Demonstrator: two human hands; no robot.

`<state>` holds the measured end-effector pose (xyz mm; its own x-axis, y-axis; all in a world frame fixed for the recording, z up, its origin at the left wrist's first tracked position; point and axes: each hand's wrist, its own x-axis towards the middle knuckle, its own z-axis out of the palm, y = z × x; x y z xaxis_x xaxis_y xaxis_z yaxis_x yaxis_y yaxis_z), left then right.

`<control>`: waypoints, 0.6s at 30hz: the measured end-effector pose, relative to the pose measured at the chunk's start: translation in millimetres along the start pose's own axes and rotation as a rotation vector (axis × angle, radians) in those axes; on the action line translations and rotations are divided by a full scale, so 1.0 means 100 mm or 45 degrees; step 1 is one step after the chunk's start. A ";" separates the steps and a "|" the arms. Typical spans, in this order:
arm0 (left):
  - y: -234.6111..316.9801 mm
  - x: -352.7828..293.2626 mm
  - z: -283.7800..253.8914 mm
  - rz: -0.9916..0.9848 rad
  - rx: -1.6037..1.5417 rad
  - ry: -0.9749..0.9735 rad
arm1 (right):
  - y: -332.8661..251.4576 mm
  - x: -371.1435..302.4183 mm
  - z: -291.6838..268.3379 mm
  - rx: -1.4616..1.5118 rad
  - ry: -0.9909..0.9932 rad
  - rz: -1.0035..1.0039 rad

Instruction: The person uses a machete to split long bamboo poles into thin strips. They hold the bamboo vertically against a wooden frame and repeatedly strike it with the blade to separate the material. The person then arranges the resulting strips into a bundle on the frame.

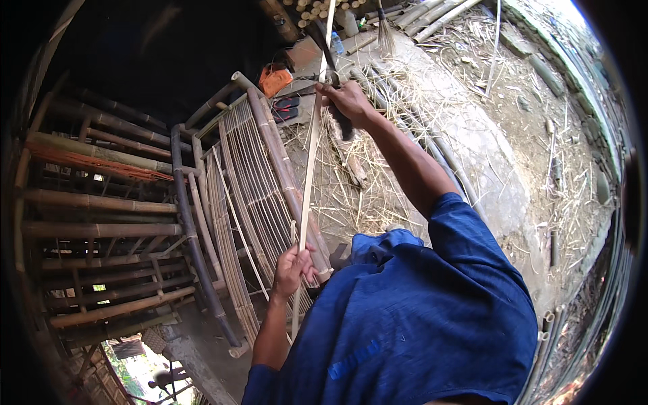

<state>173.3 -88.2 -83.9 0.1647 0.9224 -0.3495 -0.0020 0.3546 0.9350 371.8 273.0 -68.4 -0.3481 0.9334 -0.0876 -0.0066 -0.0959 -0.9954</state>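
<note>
Clearly, at the far left a bamboo rack (101, 231) stands with its rails stacked in tiers, and next to it lies a slatted bench (260, 165), its slats running lengthwise, probably to give an even surface. Beyond its far end an orange bag (273, 79) sits on the ground, seemingly out of the way. At the bench's near part the left hand (293, 268) has its fingers curled around a pale bamboo strip (310, 169), a loose-looking hold that probably steadies the strip while letting it slide. That strip runs from over the bench's near part, along its right side, to the far edge of view, kept long and fairly straight between the hands. Farther off, the right hand (347, 101) is clenched on a dark curved knife (332, 64), its thumb side against the strip, likely to keep the blade close to it; the exact contact is too small to tell. Farther right, pale shavings (442, 98) litter the ground, and long poles (451, 160) lie side by side, perhaps laid parallel to save room.
</note>
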 end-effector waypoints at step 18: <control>0.55 0.79 -0.03 0.197 0.026 0.422 | 0.50 -1.07 0.76 -1.200 -0.164 -0.666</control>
<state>183.4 4.8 -60.4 -0.1643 0.9656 -0.2015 0.0183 0.2072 0.9781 337.7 142.6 -105.4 -0.6075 0.7328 0.3065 0.5207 0.6588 -0.5430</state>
